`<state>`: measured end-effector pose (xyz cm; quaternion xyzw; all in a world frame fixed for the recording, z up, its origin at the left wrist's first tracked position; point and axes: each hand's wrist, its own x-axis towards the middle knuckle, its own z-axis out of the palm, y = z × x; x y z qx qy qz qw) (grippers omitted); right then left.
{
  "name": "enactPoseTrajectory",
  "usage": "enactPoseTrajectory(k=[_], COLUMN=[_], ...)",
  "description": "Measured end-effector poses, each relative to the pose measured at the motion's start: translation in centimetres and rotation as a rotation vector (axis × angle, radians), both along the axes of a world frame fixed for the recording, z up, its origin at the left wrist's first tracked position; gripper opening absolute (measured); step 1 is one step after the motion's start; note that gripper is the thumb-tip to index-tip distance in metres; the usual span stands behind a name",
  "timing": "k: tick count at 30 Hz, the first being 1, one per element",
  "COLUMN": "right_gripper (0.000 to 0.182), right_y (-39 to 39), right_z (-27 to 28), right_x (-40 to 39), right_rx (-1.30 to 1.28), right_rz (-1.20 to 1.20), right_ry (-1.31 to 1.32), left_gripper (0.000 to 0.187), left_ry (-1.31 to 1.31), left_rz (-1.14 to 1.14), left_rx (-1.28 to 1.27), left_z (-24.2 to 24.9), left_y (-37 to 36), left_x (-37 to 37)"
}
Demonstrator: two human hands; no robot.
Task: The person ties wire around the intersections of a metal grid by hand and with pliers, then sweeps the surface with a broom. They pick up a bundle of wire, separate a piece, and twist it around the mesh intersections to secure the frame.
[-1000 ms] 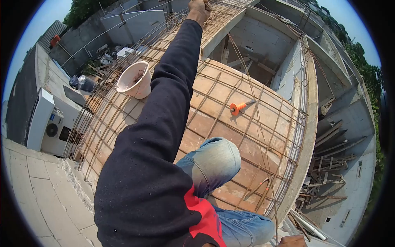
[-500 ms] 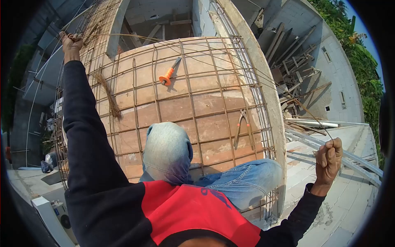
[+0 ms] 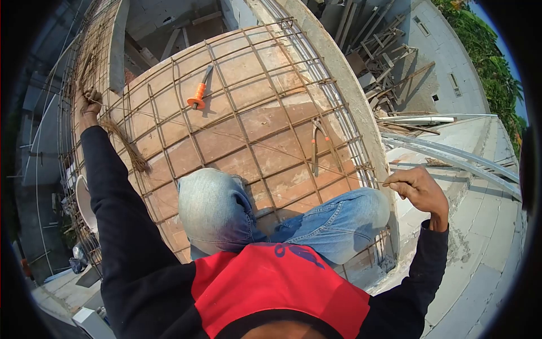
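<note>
A long thin wire [image 3: 385,184] spans the scene between my two hands, low over the rebar grid [image 3: 244,118]. My left hand [image 3: 90,104], arm stretched out, is closed on one end of it beside the denser bars at the left. On the right, my right hand [image 3: 419,188] pinches the other end between thumb and fingers, just past my bent knee. A bundle of thin tie wire [image 3: 129,148] lies on the grid close to my left forearm. Orange-handled pincers [image 3: 317,141] and a chisel with an orange hand guard [image 3: 199,93] rest among the bars.
I sit on the grid over reddish boards [image 3: 271,135]. A concrete wall edge [image 3: 353,96] runs along the right side, with metal channels [image 3: 451,161] and a pale block surface beyond it. Timber pieces [image 3: 389,68] are piled lower down. An opening [image 3: 164,34] lies ahead.
Both hands have come down and inward, the right one to beside my knee. The wire, earlier bowed high across the view, now runs lower over the grid. My view has shifted.
</note>
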<state>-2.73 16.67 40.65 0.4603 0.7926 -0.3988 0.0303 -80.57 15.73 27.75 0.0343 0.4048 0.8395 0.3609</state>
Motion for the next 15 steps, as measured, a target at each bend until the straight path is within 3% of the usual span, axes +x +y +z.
enactPoseTrajectory(k=[1, 2, 4, 6, 8, 10, 11, 13, 15], right_gripper=[0.017, 0.017, 0.018, 0.02, 0.026, 0.024, 0.024, 0.022, 0.02], right_y=[-0.4, -0.6, -0.8, -0.6, -0.2, 0.0, 0.6, 1.6, 2.1], right_z=[0.9, 1.7, 3.3, 5.7, 4.7, 4.0, 3.6, 2.5, 1.7], right_x=[-0.5, -0.4, 0.3, 1.0, 3.6, 2.6, 1.6, -0.5, -0.5], right_rx=[-0.076, -0.079, -0.252, -0.252, -0.029, 0.21, 0.201, 0.488, 0.469], right_rz=[0.199, 0.206, 0.399, 0.3, 0.102, -0.383, -0.352, -0.288, -0.2], right_ry=[-0.088, -0.092, 0.239, 0.252, 0.489, 0.493, 0.499, 0.14, 0.036], left_gripper=[0.048, 0.048, 0.047, 0.044, 0.051, 0.052, 0.051, 0.048, 0.048], left_ry=[-0.042, -0.046, -0.086, -0.083, -0.044, -0.074, -0.096, -0.038, -0.011], left_rz=[-0.042, -0.034, 0.075, 0.096, 0.062, 0.065, 0.09, 0.096, 0.146], left_rx=[0.072, 0.07, 0.014, -0.055, -0.038, -0.118, -0.127, -0.119, -0.144], left_z=[-0.8, -1.6, -2.5, -4.2, -5.5, -5.7, -5.4, -6.1, -6.6], left_y=[-0.2, -0.4, -0.3, -0.2, -0.4, -0.3, -0.3, -0.3, -0.8], left_x=[0.1, 0.1, 0.2, -0.7, -0.4, -0.4, 0.3, 0.3, 0.6])
